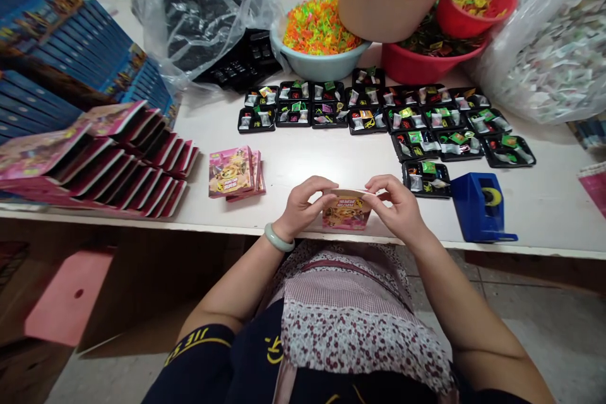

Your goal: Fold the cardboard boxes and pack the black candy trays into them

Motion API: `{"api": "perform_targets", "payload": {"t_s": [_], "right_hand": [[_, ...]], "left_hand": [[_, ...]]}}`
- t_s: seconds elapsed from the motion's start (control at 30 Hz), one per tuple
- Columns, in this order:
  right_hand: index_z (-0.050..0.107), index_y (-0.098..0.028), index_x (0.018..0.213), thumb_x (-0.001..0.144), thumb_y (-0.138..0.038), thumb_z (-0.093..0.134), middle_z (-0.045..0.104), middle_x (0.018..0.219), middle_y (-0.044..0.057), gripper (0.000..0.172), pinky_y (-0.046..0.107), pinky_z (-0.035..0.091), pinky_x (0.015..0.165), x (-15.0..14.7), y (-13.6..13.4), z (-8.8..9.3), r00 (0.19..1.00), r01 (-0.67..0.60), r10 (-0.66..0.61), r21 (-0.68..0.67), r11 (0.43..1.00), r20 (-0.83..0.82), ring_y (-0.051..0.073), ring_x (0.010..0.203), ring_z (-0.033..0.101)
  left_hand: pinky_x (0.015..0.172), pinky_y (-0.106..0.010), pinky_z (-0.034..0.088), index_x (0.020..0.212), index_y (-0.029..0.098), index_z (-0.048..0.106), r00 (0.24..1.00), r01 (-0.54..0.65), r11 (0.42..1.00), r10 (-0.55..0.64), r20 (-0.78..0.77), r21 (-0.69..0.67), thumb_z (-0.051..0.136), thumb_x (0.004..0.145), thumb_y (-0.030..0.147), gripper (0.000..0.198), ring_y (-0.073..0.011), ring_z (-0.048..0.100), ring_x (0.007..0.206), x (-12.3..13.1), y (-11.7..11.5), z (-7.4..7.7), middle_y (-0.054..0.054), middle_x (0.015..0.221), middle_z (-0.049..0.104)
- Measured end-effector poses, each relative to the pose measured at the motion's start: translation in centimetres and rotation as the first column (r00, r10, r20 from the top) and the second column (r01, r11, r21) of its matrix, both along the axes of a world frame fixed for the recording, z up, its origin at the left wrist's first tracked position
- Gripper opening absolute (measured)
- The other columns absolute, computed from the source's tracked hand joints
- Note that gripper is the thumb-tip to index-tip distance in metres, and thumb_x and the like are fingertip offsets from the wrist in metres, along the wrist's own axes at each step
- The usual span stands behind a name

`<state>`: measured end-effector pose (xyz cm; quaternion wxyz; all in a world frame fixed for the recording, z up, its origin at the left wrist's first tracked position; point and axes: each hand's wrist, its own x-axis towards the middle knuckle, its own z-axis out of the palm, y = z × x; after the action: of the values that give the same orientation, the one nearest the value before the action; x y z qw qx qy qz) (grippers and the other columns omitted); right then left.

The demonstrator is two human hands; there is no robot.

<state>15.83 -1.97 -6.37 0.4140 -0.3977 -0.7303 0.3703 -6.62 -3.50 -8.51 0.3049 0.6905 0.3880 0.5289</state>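
Note:
A small pink printed box [346, 212] stands upright at the table's front edge, between my two hands. My left hand [310, 202] pinches its upper left corner with thumb and fingers. At the upper right corner, my right hand [392, 202] grips the top edge in the same way. The box's top flap shows as a pale strip along the upper edge. To the left of my hands lies a short pile of like pink boxes [231, 172]. A blue tape dispenser [473, 208] sits to the right of my right hand.
Several black trays [421, 180] with small wrapped pieces spread across the table's back right. Behind them are a light blue basin [322, 66], a beige tub [383, 9] and red bowls [430, 69]. Open pink boxes [95, 158] are stacked left, near a bag of black trays [208, 19].

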Motion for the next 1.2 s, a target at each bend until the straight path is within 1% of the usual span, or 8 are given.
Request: {"api": "perform_targets", "payload": {"t_s": [0.2,0.47,0.63,0.77,0.9,1.07,1.13,1.2], "right_hand": [[0.061,-0.025,0.092,0.085,-0.030,0.064,0.063,0.103,0.006,0.009,0.041,0.052,0.084,0.1,-0.7,0.1,0.994,-0.070,0.056,0.143,0.987,0.098,0.022,0.099,0.059],[0.058,-0.023,0.087,0.082,-0.033,0.063,0.062,0.088,0.002,0.012,0.029,0.054,0.065,-1.4,-0.8,0.0,0.989,0.027,-0.070,-0.299,0.954,-0.134,0.017,0.079,0.060],[0.063,-0.024,0.089,0.087,-0.028,0.060,0.064,0.098,0.006,0.005,0.034,0.055,0.071,-0.8,-1.6,0.3,0.999,0.027,-0.030,-0.071,0.997,-0.029,0.021,0.094,0.062],[0.062,-0.028,0.107,0.088,-0.022,0.059,0.064,0.108,0.006,0.019,0.042,0.055,0.084,0.2,-2.5,-0.7,0.995,-0.031,0.017,0.153,0.988,0.095,0.022,0.104,0.061],[0.062,-0.027,0.103,0.091,-0.019,0.053,0.064,0.105,0.007,0.017,0.044,0.053,0.089,-0.2,-2.5,-1.8,0.995,0.017,-0.037,0.200,0.980,0.097,0.022,0.103,0.061],[0.051,-0.028,0.124,0.089,-0.031,0.058,0.054,0.131,0.009,0.036,0.038,0.055,0.087,1.7,-2.7,-2.1,0.999,0.045,-0.046,-0.039,0.998,-0.020,0.022,0.118,0.055],[0.052,-0.026,0.122,0.089,-0.034,0.056,0.057,0.127,0.010,0.035,0.034,0.056,0.081,4.8,-3.0,-2.3,0.980,0.200,-0.201,-0.060,0.978,-0.006,0.020,0.110,0.059],[0.061,-0.023,0.108,0.090,-0.034,0.053,0.063,0.109,0.009,0.022,0.033,0.055,0.075,9.0,-3.5,-2.3,0.899,0.421,-0.419,0.010,0.907,0.129,0.019,0.094,0.062]], "left_hand": [[0.082,-0.035,0.053,0.097,0.020,0.063,0.994,0.091,0.995,-0.088,-0.064,0.046,0.065,0.087,0.028,0.013,-0.0175,0.063,0.096,-0.3,0.0,0.9,-0.007,0.100,0.065],[0.068,-0.027,0.047,0.082,0.017,0.059,0.988,0.067,0.974,-0.034,0.153,-0.216,0.066,0.084,0.030,0.015,-0.0133,0.055,0.074,1.6,0.2,1.4,-0.002,0.080,0.057],[0.085,-0.035,0.052,0.089,0.019,0.064,0.978,0.180,0.967,-0.157,0.136,-0.180,0.062,0.088,0.031,0.012,-0.0177,0.061,0.095,0.0,0.0,0.9,-0.007,0.099,0.065],[0.088,-0.035,0.053,0.099,0.023,0.066,0.959,0.281,0.944,-0.272,0.076,-0.171,0.063,0.087,0.025,0.013,-0.0177,0.062,0.104,-0.9,-0.3,0.2,-0.007,0.110,0.065],[0.086,-0.032,0.055,0.105,0.021,0.062,0.978,0.209,0.946,-0.197,0.072,-0.247,0.065,0.086,0.026,0.021,-0.0159,0.063,0.097,-0.6,-0.2,0.0,-0.007,0.103,0.065],[0.078,-0.028,0.056,0.098,0.020,0.065,0.999,0.039,0.969,-0.031,0.038,-0.242,0.068,0.083,0.027,0.017,-0.0149,0.064,0.088,-1.0,0.8,0.2,-0.005,0.095,0.067],[0.077,-0.027,0.055,0.095,0.022,0.065,0.963,-0.192,0.968,0.218,0.161,-0.164,0.070,0.080,0.024,0.015,-0.0139,0.063,0.085,-0.4,1.7,0.1,-0.002,0.092,0.067],[0.080,-0.028,0.055,0.095,0.023,0.065,0.923,-0.278,0.952,0.301,0.241,-0.126,0.074,0.076,0.021,0.021,-0.0140,0.063,0.086,1.1,2.4,-0.1,0.000,0.092,0.066]]}}
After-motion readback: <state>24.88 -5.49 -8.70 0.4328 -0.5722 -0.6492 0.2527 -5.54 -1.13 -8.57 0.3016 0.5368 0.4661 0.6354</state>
